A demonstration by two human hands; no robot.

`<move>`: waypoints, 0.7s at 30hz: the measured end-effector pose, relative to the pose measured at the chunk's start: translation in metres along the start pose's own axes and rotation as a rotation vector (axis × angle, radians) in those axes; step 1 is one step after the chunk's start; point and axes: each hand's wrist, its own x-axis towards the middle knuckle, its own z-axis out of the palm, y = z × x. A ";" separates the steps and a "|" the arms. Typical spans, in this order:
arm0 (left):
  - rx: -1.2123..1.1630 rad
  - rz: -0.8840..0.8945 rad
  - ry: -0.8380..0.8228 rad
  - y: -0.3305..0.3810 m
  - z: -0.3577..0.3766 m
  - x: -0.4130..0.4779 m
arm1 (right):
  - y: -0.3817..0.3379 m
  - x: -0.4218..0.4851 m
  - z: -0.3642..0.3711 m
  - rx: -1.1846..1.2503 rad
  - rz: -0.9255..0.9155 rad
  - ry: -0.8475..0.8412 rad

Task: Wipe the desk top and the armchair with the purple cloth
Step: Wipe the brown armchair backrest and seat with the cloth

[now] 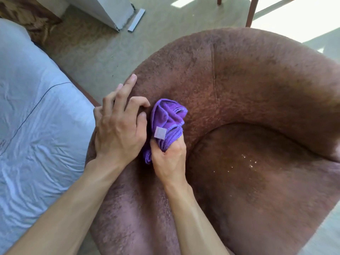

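Right hand (pixel 168 159) grips the bunched cloth (pixel 168 116), fingers curled round its lower end, and presses it against the inner side of the armchair (pixel 257 80) near the arm's top. Left hand (pixel 119 129) rests just beside it on that arm, fingers spread, holding nothing. The armchair wipe looks under way: pale specks (pixel 248 161) lie on the seat (pixel 266 190), so that part seems undone. The counter is out of view, so its state cannot be told. No container shows. A bed (pixel 36 89) lies left.

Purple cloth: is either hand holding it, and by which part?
The right hand grips the purple cloth at its bunched lower end; the left hand only rests on the armchair.
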 end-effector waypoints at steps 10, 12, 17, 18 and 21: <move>0.035 -0.005 0.000 0.001 0.001 -0.002 | 0.008 -0.008 0.001 0.002 0.004 0.021; 0.067 0.000 0.004 0.003 0.002 -0.002 | 0.024 -0.021 -0.008 -0.032 0.036 0.087; 0.128 -0.005 0.004 0.006 0.004 -0.004 | 0.055 -0.076 -0.012 -0.087 0.319 -0.164; 0.129 -0.004 0.002 0.005 0.004 -0.004 | 0.061 -0.084 -0.011 -0.094 0.371 -0.130; 0.134 -0.002 0.009 0.005 0.004 -0.004 | 0.070 -0.099 -0.015 -0.101 0.511 -0.100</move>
